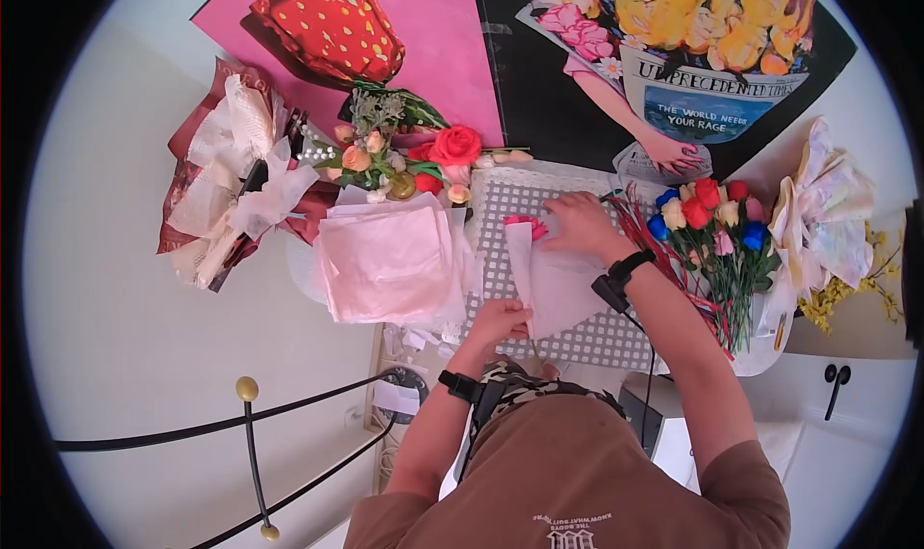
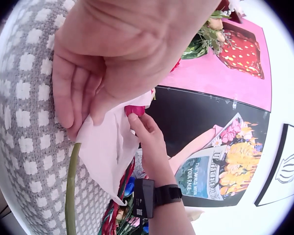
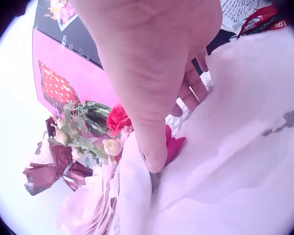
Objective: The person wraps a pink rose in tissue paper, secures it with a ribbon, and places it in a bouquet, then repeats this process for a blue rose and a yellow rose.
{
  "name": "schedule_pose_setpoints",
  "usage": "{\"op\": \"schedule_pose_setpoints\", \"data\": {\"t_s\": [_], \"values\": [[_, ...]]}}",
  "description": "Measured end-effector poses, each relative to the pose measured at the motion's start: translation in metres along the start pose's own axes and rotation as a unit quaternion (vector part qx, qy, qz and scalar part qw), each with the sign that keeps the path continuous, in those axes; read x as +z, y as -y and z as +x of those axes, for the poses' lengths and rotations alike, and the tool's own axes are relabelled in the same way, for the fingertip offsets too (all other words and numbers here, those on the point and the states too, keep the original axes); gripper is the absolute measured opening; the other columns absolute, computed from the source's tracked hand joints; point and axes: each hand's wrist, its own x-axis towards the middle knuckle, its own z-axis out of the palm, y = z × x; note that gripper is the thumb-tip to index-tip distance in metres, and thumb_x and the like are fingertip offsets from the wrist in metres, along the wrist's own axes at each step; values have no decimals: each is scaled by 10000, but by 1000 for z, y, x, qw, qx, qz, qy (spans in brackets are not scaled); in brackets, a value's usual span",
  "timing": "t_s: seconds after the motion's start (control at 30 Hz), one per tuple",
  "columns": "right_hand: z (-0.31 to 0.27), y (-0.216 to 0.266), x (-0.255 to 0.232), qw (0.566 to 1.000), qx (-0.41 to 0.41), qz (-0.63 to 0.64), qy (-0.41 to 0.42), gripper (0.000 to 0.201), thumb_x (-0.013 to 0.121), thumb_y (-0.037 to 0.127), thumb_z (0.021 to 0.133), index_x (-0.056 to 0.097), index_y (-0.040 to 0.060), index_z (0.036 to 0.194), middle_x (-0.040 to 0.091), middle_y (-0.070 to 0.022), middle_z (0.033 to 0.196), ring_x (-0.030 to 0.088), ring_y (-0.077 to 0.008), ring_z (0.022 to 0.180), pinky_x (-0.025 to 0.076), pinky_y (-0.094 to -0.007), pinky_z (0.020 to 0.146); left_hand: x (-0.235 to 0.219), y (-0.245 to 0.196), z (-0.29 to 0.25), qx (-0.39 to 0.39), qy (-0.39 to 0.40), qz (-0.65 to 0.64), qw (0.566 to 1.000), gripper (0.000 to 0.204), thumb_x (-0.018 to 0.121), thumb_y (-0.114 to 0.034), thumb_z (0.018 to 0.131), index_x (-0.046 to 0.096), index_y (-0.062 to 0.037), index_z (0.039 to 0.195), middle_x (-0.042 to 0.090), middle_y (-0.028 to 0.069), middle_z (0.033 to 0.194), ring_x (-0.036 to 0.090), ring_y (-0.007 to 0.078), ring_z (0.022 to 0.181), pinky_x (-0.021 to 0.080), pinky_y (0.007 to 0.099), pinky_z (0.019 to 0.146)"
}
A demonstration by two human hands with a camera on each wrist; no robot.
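Note:
A pink-red flower (image 1: 525,225) lies in a sheet of pale pink paper (image 1: 568,294) whose left edge is folded over its stem. My left hand (image 1: 502,322) pinches the paper's narrow lower end; in the left wrist view a green stem (image 2: 72,191) sticks out below that hand (image 2: 108,58). My right hand (image 1: 583,224) is at the top of the sheet, fingers spread. In the right wrist view its thumb rests beside the flower (image 3: 174,144), and the other fingers extend behind the paper (image 3: 235,127).
A stack of pink sheets (image 1: 385,260) lies left of the grey checked cloth (image 1: 606,342). Red ribbons (image 1: 664,251) and several roses (image 1: 722,222) lie to the right. Mixed flowers (image 1: 385,159) are at the back left, near a wrapped bouquet (image 1: 226,174). Posters (image 1: 443,39) stand behind.

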Motion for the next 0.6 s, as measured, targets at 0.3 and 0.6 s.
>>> {"op": "schedule_pose_setpoints", "data": {"t_s": [0.3,0.6], "values": [[17,9,10,991,34,-125,-27,517,766,458,672,697,75,1011,639,-154,1110,616,-331,1104,471,-468,968,1,-4,-2,-14,11,16,1000,190,722,-185,909,679,0,898,688,61,819,681,148,716,591,288,666],[16,-2,4,992,74,-60,78,466,730,437,728,711,65,1008,727,-177,957,697,-352,943,542,-468,858,9,-8,-3,24,-41,118,992,201,715,-179,896,670,15,872,673,66,768,663,133,636,574,271,602]]}}
